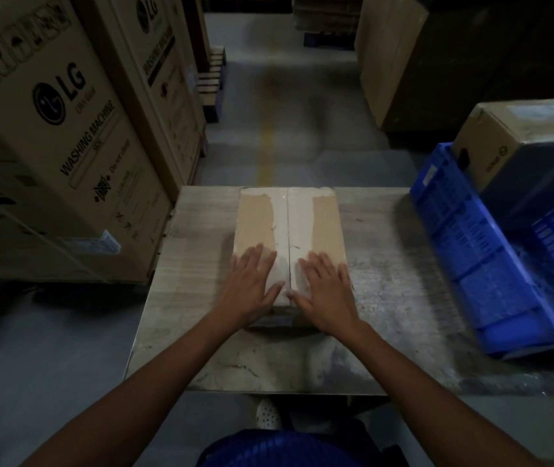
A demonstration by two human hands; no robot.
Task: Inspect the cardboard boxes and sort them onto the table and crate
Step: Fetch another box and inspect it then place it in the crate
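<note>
Tall washing-machine cartons [50, 136] stand on the floor left of the table [386, 264]. A blue crate [471, 257] seems to rest on the table's right end, though dim light hides its footing, and it holds a brown box [511, 146] tilted at its far side. A taped cardboard box [289, 224] lies flat at the table's middle, and the left hand [252, 284] and right hand [326, 291] rest on its near end either side of the seam, fingers straight and spread, gripping nothing.

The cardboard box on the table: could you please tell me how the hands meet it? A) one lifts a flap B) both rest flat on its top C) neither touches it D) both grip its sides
B: left hand and right hand lie flat on top of the cardboard box.
</note>
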